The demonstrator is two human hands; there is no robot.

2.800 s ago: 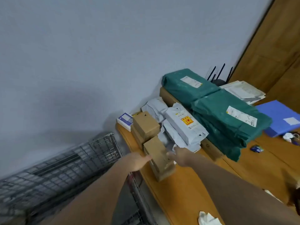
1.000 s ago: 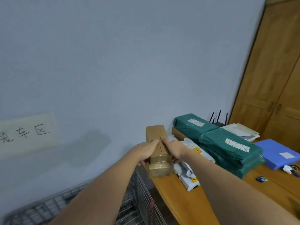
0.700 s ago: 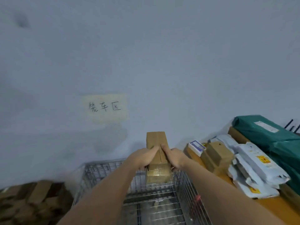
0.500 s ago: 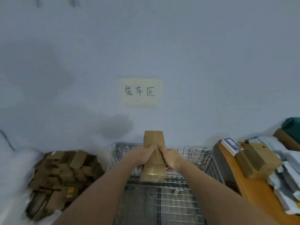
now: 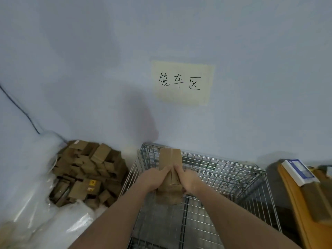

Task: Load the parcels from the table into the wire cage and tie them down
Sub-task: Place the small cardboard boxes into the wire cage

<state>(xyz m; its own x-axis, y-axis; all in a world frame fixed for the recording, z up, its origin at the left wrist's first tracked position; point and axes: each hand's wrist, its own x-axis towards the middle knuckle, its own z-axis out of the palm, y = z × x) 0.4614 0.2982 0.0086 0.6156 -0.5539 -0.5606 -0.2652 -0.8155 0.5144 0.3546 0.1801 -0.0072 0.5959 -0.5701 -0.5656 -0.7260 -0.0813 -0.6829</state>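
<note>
A long brown cardboard parcel is held between my left hand and my right hand, one on each side. It hangs above the open top of the wire cage, near the cage's left half. The cage's mesh floor shows below my forearms, with no parcels visible on it. At the far right is the edge of the wooden table, with a small white and blue box on its corner and a brown parcel partly cut off.
A heap of small cardboard boxes in a clear plastic bag lies on the floor left of the cage. A paper sign with handwriting is stuck on the grey wall above. A dark cable runs down the wall at left.
I took the brown parcel from the table with both hands and swung it left. It now hangs lower over the cage, and the table has slid to the right edge of view.
</note>
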